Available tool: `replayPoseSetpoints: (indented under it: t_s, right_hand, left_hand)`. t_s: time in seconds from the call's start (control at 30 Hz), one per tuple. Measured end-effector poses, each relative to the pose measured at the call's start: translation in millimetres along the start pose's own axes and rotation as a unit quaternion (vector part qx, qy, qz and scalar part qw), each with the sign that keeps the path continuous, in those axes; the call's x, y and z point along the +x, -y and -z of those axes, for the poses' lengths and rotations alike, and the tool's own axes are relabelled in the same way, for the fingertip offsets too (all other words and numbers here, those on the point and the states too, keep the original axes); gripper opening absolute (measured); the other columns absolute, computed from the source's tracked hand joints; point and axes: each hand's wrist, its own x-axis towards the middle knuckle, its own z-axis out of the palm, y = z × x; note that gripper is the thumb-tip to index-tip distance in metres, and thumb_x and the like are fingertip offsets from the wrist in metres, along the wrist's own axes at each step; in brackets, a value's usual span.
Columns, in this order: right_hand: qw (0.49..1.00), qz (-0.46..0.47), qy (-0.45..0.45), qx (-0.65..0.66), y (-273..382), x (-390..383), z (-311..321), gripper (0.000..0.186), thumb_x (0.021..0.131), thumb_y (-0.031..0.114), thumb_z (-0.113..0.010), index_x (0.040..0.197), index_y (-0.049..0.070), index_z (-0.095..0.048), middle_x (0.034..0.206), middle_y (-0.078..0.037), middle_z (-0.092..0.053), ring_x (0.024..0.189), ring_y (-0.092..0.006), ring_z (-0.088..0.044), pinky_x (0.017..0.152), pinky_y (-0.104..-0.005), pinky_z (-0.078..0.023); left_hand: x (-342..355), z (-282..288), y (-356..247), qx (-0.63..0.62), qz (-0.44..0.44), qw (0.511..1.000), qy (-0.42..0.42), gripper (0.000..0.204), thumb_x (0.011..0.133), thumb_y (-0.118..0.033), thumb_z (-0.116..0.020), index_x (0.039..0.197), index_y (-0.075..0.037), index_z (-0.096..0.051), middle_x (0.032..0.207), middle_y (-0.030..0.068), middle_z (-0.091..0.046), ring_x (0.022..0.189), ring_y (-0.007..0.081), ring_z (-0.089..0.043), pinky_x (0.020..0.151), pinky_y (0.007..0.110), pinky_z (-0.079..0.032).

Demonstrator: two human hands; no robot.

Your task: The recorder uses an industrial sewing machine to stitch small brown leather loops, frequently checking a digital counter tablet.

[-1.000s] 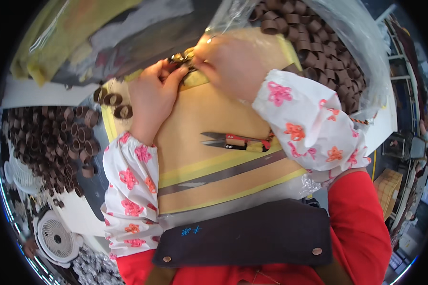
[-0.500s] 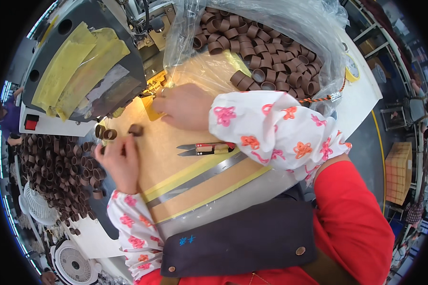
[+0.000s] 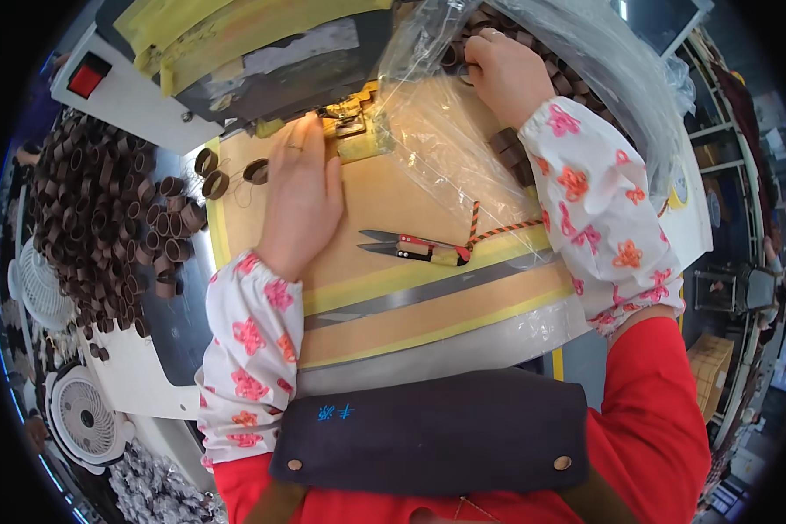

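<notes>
A brown ring is pinched in the right hand (image 3: 508, 74), up inside the mouth of the clear bag (image 3: 463, 148) at the far right of the board; the fingers are curled tight around it, though the grip point itself is partly hidden by plastic. The left hand (image 3: 304, 199) is laid flat on the tan board (image 3: 410, 297), fingers together and stretched toward the machine foot (image 3: 345, 122), nothing pinched under them that can be seen.

Judged from this, a ring is being fetched while the work spot is held ready. It is done well if only one ring is lifted clear of the bag, the plastic is kept off the foot, and the left fingertips are kept just short of the needle area.

Counts: three loose rings (image 3: 227, 175) are lined up just left of the left hand at the board's edge. One pair of snips (image 3: 410, 248) is lying near the board's middle, with one striped cord (image 3: 489, 229) trailing from it. A big heap of rings (image 3: 105, 218) is piled on the left, too many to count; more are packed in the bag. One fan (image 3: 83, 419) is seen at lower left, and one red switch (image 3: 88, 75) on the machine.
</notes>
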Motion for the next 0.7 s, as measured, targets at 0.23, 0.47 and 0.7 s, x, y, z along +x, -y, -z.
replayPoseSetpoints:
  t_s: [0.23,0.47,0.7]
  right_hand:
    - [0.895,-0.087,0.116,0.422,74,-9,17,0.016,0.072,0.015,-0.06,0.068,-0.001,-0.061,0.057,-0.011,-0.058,0.05,-0.0213,-0.055,0.05,-0.0318,-0.043]
    - [0.862,-0.13,0.117,0.475,84,-17,-7,0.016,0.073,0.015,-0.058,0.068,-0.001,-0.057,0.059,-0.009,-0.055,0.051,-0.0188,-0.053,0.05,-0.0298,-0.041]
    - [0.902,-0.105,0.016,0.419,91,-25,-19,0.015,0.072,0.013,-0.057,0.066,0.002,-0.048,0.063,-0.012,-0.05,0.056,-0.0278,-0.051,0.052,-0.0362,-0.041]
  left_hand:
    - [17,-13,17,0.017,0.037,0.999,-0.012,0.024,0.082,-0.014,-0.054,0.103,-0.002,-0.055,0.087,0.0156,-0.059,0.082,0.031,-0.055,0.07,0.039,-0.044]
    - [24,-2,17,-0.053,0.09,0.994,0.04,0.018,0.082,-0.019,-0.056,0.084,-0.001,-0.059,0.07,0.013,-0.06,0.065,0.0317,-0.057,0.06,0.039,-0.043]
    - [15,4,-1,-0.256,0.17,0.949,0.067,0.022,0.076,-0.018,-0.067,0.085,0.0,-0.058,0.058,0.0032,-0.049,0.053,0.0107,-0.047,0.05,0.024,-0.039]
